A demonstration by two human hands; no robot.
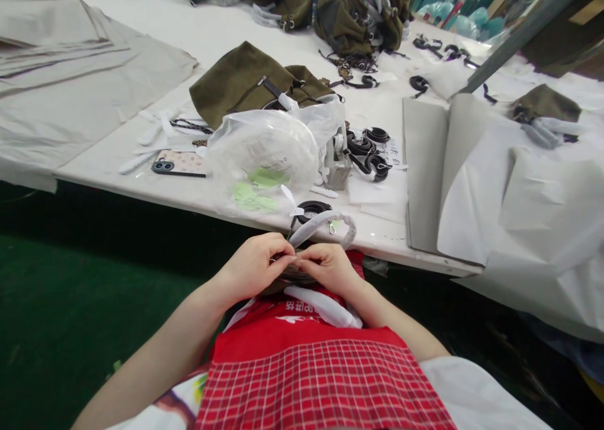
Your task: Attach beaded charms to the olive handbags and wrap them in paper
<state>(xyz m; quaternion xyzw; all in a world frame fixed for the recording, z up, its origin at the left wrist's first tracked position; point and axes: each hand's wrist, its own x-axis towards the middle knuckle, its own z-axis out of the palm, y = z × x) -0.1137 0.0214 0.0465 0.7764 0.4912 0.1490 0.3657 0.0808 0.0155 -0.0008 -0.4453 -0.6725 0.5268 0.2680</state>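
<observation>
My left hand (257, 263) and my right hand (328, 266) meet at the table's front edge, fingertips pinched together. What sits between them is too small to make out. Beneath the fingers a brown-olive bag (280, 284) rests against my red apron, mostly hidden by my hands. One wrapped handle (311, 227) arches up beyond my fingers; another wrapped handle (325, 305) lies toward me. Just past the hands, a coiled black strap (314, 209) with a metal clip and a white tag lies on the table.
A clear plastic bag (264, 147) with green pieces stands ahead, before an olive bag (245, 77). A phone (179, 164) lies left of it. Coiled straps (372, 159) and a grey metal device (337, 162) are to the right. Paper sheets (476, 184) cover the right side.
</observation>
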